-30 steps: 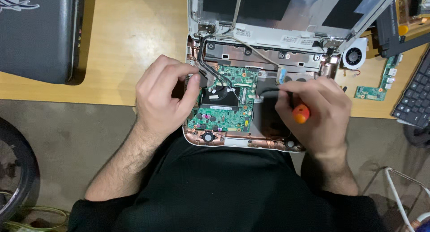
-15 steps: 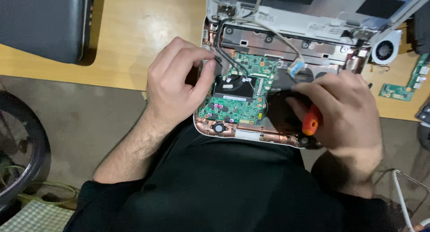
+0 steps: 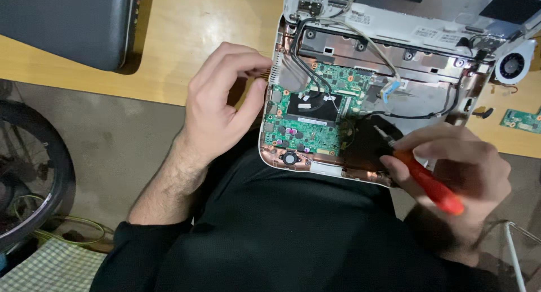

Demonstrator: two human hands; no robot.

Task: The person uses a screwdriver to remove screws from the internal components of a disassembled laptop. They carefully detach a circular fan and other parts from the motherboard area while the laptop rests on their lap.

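At the near edge of the wooden desk, an opened laptop base overhung toward the person's lap, its green circuit board exposed for work. Left hand braced the base's left rim, fingers loosely curled and pinching nothing visible, apparently to steady it. Right hand closed firmly around a red-handled screwdriver, its tip angled down at the dark patch beside the board. A loose cooling fan lay toward the desk's right edge.
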